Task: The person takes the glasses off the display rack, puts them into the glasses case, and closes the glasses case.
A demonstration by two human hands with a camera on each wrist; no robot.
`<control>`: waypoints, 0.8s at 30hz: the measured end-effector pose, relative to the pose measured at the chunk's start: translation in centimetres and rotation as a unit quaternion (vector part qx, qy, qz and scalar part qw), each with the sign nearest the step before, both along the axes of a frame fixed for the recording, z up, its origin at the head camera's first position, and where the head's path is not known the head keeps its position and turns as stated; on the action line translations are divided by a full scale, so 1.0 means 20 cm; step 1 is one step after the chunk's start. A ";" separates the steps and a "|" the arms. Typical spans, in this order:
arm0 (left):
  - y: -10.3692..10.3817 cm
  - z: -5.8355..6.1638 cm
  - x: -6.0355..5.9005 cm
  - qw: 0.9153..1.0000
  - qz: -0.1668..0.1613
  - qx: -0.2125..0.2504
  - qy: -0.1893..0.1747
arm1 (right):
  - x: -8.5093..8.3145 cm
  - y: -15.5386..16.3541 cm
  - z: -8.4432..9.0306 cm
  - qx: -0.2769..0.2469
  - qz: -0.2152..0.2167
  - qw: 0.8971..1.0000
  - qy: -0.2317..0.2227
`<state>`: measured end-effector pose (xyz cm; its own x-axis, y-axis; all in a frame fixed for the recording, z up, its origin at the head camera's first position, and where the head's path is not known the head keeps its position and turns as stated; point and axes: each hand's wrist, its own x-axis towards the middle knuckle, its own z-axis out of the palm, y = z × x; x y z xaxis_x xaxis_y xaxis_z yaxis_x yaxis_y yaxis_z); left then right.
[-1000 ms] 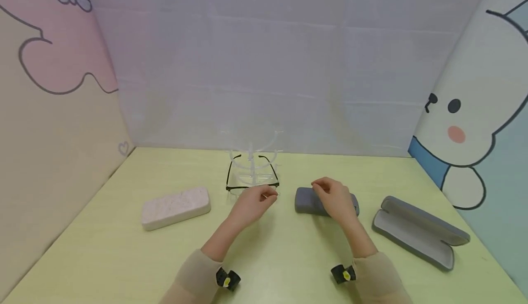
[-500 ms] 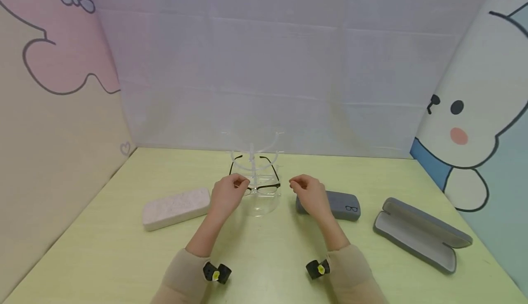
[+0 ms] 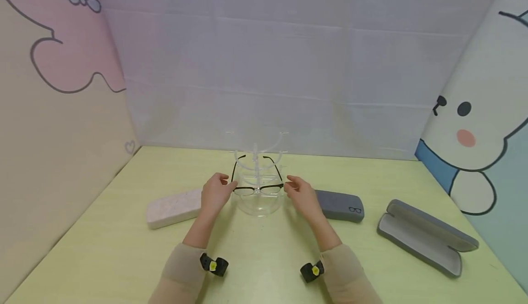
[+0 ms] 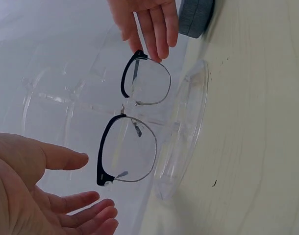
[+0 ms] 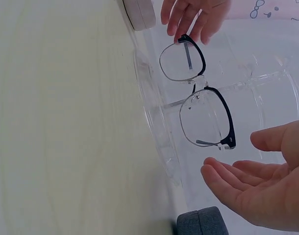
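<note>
Hands flanking black-rimmed glasses (image 3: 258, 185) on a clear acrylic stand (image 3: 257, 189), mid-table toward the far edge. Left hand (image 3: 214, 192) just beside the frame's left end, fingers loosely spread, holding nothing; thumb and fingertips (image 4: 86, 159) a short gap from the lens corner. Right hand (image 3: 300, 194) mirrored at the right end, equally relaxed and empty, fingertips (image 5: 211, 171) near but apart from the hinge. Frame's long axis running straight from one hand to the other, both equally near. Temples pointing away, toward the back wall.
</note>
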<state>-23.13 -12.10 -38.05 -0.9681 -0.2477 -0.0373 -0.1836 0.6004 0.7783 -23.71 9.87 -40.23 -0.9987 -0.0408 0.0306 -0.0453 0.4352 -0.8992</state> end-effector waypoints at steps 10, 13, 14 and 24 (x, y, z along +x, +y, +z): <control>-0.01 -0.02 -0.01 0.998 -0.028 0.032 -0.037 | -0.02 -0.01 -0.02 -0.131 0.020 0.990 -0.040; -0.01 -0.02 -0.01 0.998 -0.025 0.036 -0.036 | -0.02 0.00 0.00 -0.147 0.015 0.988 -0.039; -0.01 -0.01 -0.01 0.998 -0.024 0.039 -0.036 | -0.02 0.00 0.00 -0.149 0.014 0.988 -0.038; -0.03 0.00 -0.02 0.997 -0.025 0.073 -0.031 | -0.02 -0.01 0.01 -0.142 0.010 0.989 -0.028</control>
<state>-23.44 -12.68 -38.02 -0.9740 -0.1861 -0.1289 -0.2058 0.4912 0.8464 -24.02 9.61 -39.96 -0.9983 -0.0575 -0.0123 0.0027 0.1640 -0.9865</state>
